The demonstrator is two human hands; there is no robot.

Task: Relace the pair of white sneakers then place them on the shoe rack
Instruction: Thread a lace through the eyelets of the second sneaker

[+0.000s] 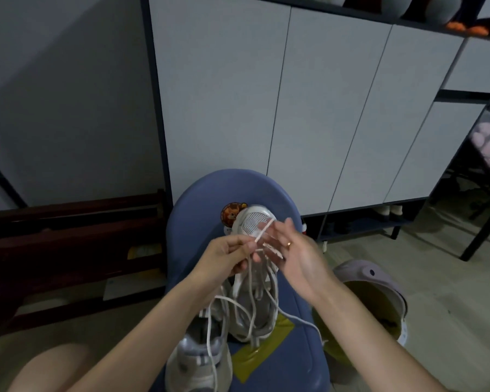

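Two white sneakers lie on a blue chair seat [198, 199]. The far sneaker [252, 219] points its toe away from me; the near sneaker [198, 363] sits at the seat's front edge. Loose white laces [255, 301] hang in loops over both shoes. My left hand [227, 256] pinches a lace strand between thumb and fingers above the far sneaker. My right hand [292, 250], with a ring on one finger, is just to the right, fingers bent around another stretch of lace. The sneaker's eyelets are hidden behind my hands.
A tall white cabinet [323, 108] stands behind the chair, with an open low shelf [379, 219] holding shoes at its base. A dark wooden rack [68, 239] is at the left. A pale bucket-like bin [374, 301] sits on the floor to the right. My knee [48, 369] shows bottom left.
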